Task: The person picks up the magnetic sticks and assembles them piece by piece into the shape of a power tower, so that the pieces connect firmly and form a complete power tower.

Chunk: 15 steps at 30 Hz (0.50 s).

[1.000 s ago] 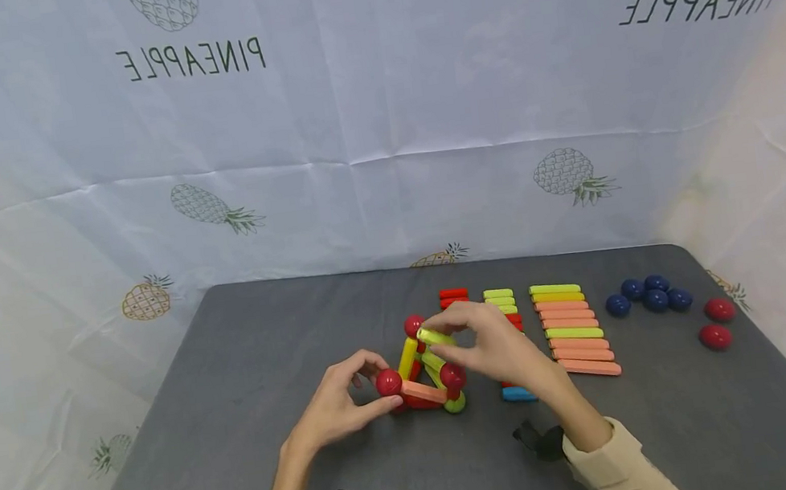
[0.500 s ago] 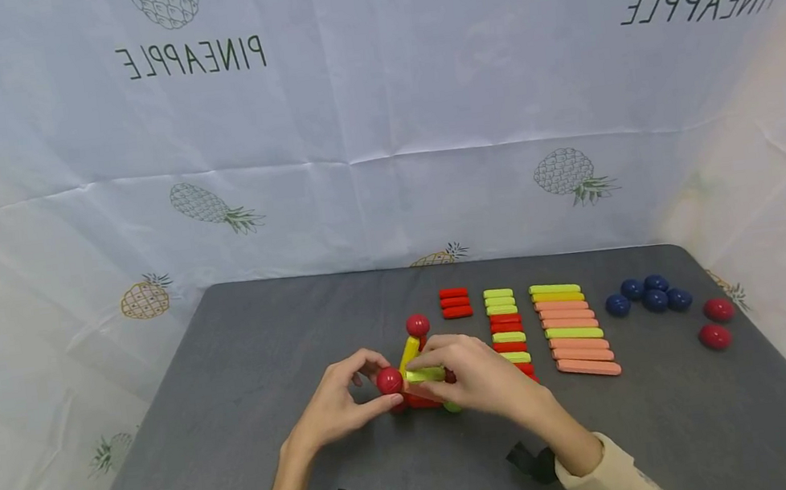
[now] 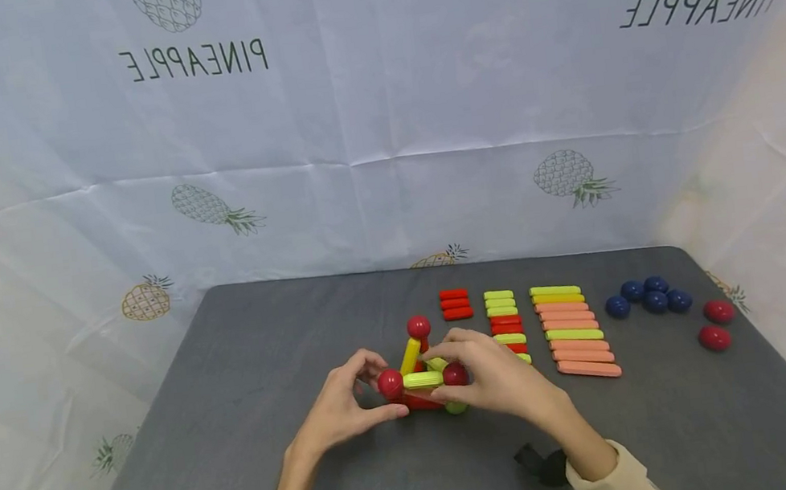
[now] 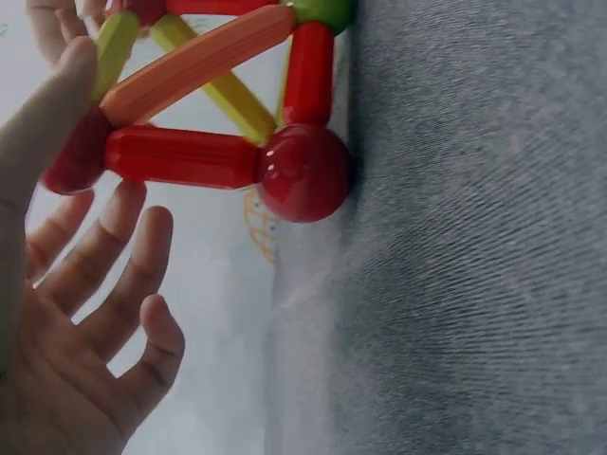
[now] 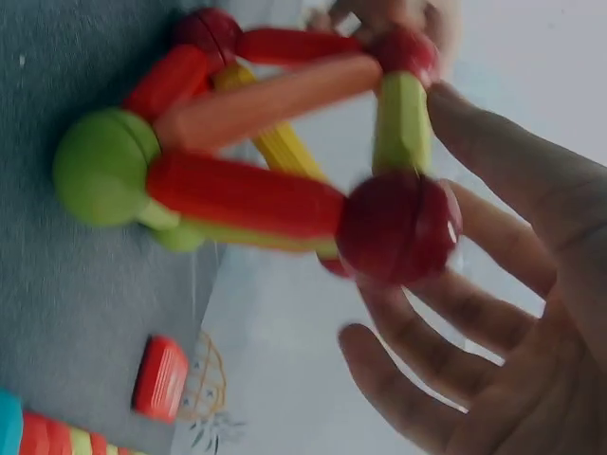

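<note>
A frame of coloured rods and balls stands on the table before me. My left hand (image 3: 343,396) holds its upper left red ball (image 3: 390,384) between thumb and fingers. My right hand (image 3: 491,371) grips the upper right red ball (image 3: 455,374), fingers behind it. A short yellow-green rod (image 3: 423,380) bridges these two balls; the right wrist view shows it (image 5: 400,121) meeting a ball at either end. Below it runs a slanting orange rod (image 4: 199,64). Red rods (image 4: 182,157) form the sides, with a green ball (image 5: 104,168) at a lower corner.
Right of the frame lie rows of short red rods (image 3: 455,303), red and yellow-green rods (image 3: 502,311), and longer orange rods (image 3: 567,316). Further right sit several blue balls (image 3: 655,301) and two red balls (image 3: 715,338). A printed cloth (image 3: 377,101) hangs behind the table.
My right hand has brought the yellow-green rod down from above the frame to between the two upper red balls, then shifted its fingers to the right ball. The left hand has stayed put.
</note>
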{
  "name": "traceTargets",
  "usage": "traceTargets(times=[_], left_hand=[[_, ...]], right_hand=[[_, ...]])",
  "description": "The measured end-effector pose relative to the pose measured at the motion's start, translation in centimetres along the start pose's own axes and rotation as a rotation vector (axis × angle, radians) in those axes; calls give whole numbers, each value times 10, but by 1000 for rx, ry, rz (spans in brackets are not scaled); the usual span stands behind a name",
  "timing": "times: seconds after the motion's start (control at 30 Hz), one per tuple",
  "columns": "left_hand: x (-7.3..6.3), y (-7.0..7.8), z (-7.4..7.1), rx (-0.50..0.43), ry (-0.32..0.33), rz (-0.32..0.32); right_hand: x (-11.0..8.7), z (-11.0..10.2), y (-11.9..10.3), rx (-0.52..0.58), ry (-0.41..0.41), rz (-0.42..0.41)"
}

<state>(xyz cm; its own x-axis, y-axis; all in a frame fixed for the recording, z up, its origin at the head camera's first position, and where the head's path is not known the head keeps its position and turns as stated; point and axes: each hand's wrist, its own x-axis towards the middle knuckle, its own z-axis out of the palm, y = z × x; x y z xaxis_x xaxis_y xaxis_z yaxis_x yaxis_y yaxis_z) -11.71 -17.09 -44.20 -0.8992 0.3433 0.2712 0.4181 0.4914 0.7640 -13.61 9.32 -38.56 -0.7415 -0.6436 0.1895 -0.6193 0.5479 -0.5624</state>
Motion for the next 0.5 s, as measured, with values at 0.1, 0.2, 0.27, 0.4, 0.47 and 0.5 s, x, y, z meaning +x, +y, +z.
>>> traceTargets(times=[0.1,0.2,0.27,0.4,0.47,0.5], left_hand=[[0,-1,1,3,50,20],[1,-2,2,7,135,40],[1,-3,3,12,191,34],[2,-5,3,25,254,2],[2,-3,2,30,238,-17],[2,-2,1,30,215,-23]], right_hand=[[-5,-5,4,57,-24,28],[-8,-5,5,91,-40,15],[-9,-3,4,129,-53,4],[-11,3,2,229,-87,-58],[-11,7,0,278,-110,-106],[-11,9,0,296,-119,-137]])
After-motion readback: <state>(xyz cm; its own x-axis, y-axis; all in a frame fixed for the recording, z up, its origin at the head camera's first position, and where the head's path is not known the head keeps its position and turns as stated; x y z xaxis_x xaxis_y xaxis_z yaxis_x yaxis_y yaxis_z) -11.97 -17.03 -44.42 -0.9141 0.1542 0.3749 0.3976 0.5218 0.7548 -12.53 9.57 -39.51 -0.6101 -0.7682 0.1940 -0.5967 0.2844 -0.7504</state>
